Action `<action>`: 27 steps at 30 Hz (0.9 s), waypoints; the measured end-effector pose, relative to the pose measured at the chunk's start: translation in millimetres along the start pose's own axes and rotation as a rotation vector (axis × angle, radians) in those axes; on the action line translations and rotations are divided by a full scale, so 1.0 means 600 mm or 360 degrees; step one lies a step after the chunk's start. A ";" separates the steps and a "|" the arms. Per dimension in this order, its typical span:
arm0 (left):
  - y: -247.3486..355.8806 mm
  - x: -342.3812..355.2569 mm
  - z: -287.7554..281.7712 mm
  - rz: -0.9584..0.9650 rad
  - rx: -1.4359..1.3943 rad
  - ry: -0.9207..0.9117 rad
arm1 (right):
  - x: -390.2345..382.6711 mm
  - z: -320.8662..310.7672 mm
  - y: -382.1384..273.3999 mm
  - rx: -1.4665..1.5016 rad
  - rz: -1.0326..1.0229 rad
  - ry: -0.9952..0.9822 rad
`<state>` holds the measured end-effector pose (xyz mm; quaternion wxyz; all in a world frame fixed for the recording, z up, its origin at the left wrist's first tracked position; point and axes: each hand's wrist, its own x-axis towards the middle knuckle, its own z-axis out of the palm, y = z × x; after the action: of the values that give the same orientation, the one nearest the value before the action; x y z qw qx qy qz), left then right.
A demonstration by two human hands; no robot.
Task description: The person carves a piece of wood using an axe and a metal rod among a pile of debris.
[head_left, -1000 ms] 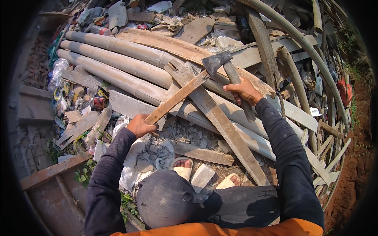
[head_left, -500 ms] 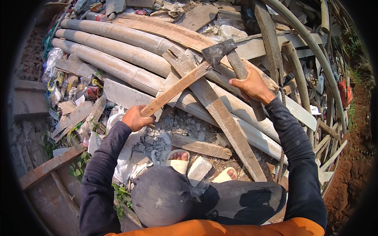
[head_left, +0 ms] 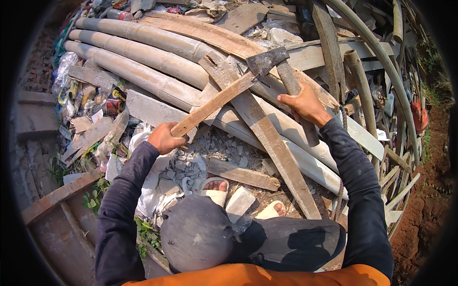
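Observation:
My left hand (head_left: 166, 138) is closed around the near end of a short wooden strip (head_left: 214, 103), which slants up to the right. In my right hand (head_left: 306, 106) is the wooden handle of a hatchet (head_left: 268, 61), its dark metal head touching or just over the strip's far end. Small dark points like nails show beside that end; I cannot tell which piece they belong to. Under the strip a longer weathered plank (head_left: 274, 143) lies slantwise across several grey bamboo poles (head_left: 143, 78).
Rubble (head_left: 191, 167) and a loose board (head_left: 243, 174) lie by my sandalled feet (head_left: 217, 190). Plastic litter and wood scraps (head_left: 95, 128) spread at the left. Bent poles (head_left: 372, 38) rise at the right, beside bare red soil (head_left: 424, 214). A rusty metal edge (head_left: 62, 196) borders the lower left.
Both hands keep their grips. The strip's near end and my left hand have risen very slightly; the hatchet stays against or over the far end.

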<state>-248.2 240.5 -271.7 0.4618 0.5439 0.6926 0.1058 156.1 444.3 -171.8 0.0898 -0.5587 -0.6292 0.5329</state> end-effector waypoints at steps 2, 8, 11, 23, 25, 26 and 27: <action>0.000 -0.005 0.004 0.0023 -0.0001 0.0043 | -0.017 0.012 -0.004 -0.0109 -0.0070 0.0132; 0.005 -0.002 0.008 0.0034 0.0019 0.0054 | -0.044 0.028 0.013 -0.0908 -0.0475 0.0539; -0.004 -0.004 0.004 0.0054 -0.0024 0.0041 | -0.083 0.045 -0.013 -0.0617 -0.0463 0.0310; 0.003 0.006 -0.016 -0.0049 -0.0204 -0.0120 | -0.074 -0.035 -0.002 0.0677 -0.0206 0.0454; 0.000 0.015 -0.014 -0.0060 -0.0248 -0.0141 | -0.033 -0.022 0.004 0.1020 -0.0303 0.0893; -0.002 0.014 -0.009 -0.0069 -0.0271 -0.0161 | -0.038 0.004 0.018 0.0801 -0.0207 0.0648; -0.002 0.013 -0.009 -0.0072 -0.0288 -0.0177 | -0.047 0.030 0.015 0.0577 -0.0139 0.0408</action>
<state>-252.9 248.5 -273.5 0.5490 0.4893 0.6656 0.1271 158.9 409.6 -172.7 0.2910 -0.5688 -0.5300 0.5576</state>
